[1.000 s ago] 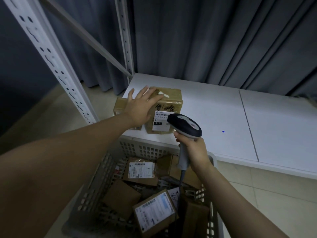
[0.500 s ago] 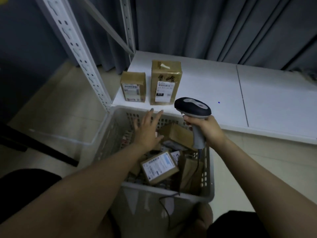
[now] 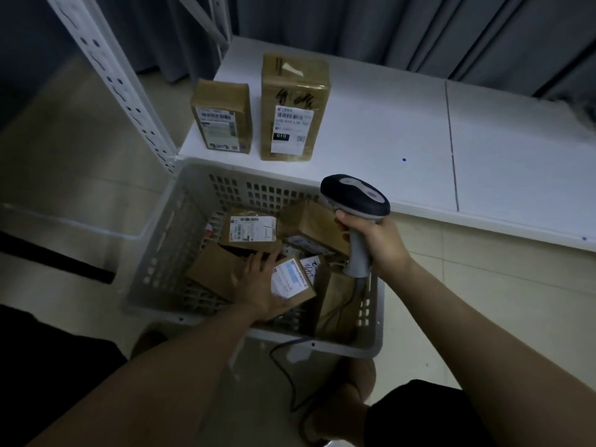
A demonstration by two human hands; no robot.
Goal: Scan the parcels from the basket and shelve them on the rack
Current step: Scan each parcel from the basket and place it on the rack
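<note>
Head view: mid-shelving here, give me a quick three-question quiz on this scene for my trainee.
1. True or false: the right hand holds the scanner.
2. How many parcels stand on the rack shelf?
3. Where is the left hand? A: down in the basket among the boxes. B: flat on the rack shelf. C: on the floor.

Key: 1 true; 2 two; 3 A.

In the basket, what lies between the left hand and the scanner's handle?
Head view: a parcel with a pale blue label, against the left hand, then a handwritten white label, before the scanner handle.
</note>
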